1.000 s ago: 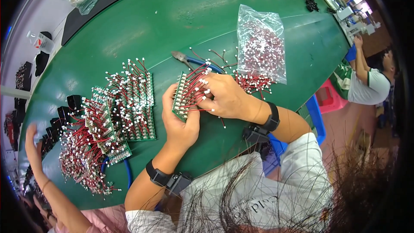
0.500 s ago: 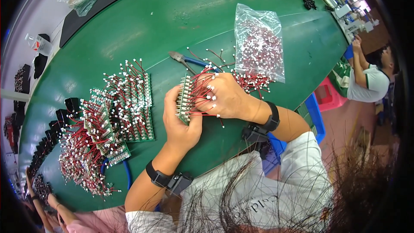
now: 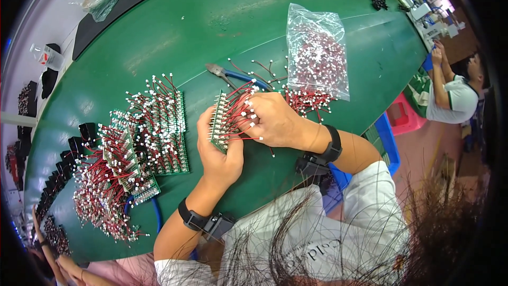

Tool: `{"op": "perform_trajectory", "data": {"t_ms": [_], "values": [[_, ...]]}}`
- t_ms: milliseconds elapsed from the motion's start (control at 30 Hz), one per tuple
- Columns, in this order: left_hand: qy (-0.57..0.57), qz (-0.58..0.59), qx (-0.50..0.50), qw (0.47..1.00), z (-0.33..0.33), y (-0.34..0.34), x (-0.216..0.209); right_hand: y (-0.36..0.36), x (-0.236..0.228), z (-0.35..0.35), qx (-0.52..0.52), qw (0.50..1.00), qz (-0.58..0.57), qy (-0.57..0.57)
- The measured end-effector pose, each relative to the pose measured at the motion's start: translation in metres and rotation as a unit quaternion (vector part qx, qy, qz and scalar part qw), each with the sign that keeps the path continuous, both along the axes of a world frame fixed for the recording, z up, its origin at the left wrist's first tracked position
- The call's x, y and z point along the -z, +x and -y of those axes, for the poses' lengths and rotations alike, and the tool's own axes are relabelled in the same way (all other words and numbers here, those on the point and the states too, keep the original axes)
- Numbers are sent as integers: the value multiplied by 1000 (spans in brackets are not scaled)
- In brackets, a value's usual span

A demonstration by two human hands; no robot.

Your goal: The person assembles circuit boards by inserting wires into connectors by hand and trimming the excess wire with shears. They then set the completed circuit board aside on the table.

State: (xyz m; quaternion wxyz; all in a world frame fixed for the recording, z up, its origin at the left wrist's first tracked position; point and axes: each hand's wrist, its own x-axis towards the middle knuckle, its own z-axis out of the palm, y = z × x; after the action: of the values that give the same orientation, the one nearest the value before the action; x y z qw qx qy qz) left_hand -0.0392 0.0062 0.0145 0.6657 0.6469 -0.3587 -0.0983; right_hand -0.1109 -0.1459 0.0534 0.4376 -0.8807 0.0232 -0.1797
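Note:
My left hand [image 3: 221, 160] grips a green circuit board [image 3: 216, 127] by its lower end and holds it upright on edge. Pins stick out along the board's left face, and red wires with white connectors [image 3: 241, 107] fan from its other side. Closed over those wires is my right hand [image 3: 278, 119], its fingertips partly hidden behind the wires and the hand itself. Just beyond it lie cutting pliers [image 3: 238, 76] with blue handles and a few loose red wires. More loose wires with white connectors [image 3: 309, 100] are heaped to the right of them.
A clear plastic bag [image 3: 317, 47] full of connector wires lies at the far right. Left of my hands stand wired circuit boards [image 3: 168, 137], beside a wire heap [image 3: 100, 206]. Black trays [image 3: 69, 159] line the left edge. Other people [image 3: 457, 95] sit at right and lower left.
Both hands and the board have shifted slightly left, and the board's face has turned a little. My right hand stays closed at the wires.

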Motion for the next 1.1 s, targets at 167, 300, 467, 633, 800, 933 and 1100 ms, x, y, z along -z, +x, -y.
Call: {"op": "perform_trajectory", "data": {"t_ms": [167,300,467,633,800,933,1100], "values": [[2,10,4,1000,-1,1,1,0,-5,1,-4,1000,4,-9],[-31,-88,12,996,0,-4,-10,0,-8,8,8,999,-41,-12],[-51,-154,-36,986,0,1,-14,1,-17,10,7,997,-73,-18],[-45,-208,-68,975,-1,7,-12,3,0,21,22,998,-14,-49],[-26,-232,-129,964,-1,4,-13,6,0,22,24,995,80,-52],[-55,-248,-124,959,0,5,-16,5,-3,18,-23,999,30,-20],[-46,-247,-111,962,-1,6,-20,4,-7,22,-38,999,-32,19]]}}
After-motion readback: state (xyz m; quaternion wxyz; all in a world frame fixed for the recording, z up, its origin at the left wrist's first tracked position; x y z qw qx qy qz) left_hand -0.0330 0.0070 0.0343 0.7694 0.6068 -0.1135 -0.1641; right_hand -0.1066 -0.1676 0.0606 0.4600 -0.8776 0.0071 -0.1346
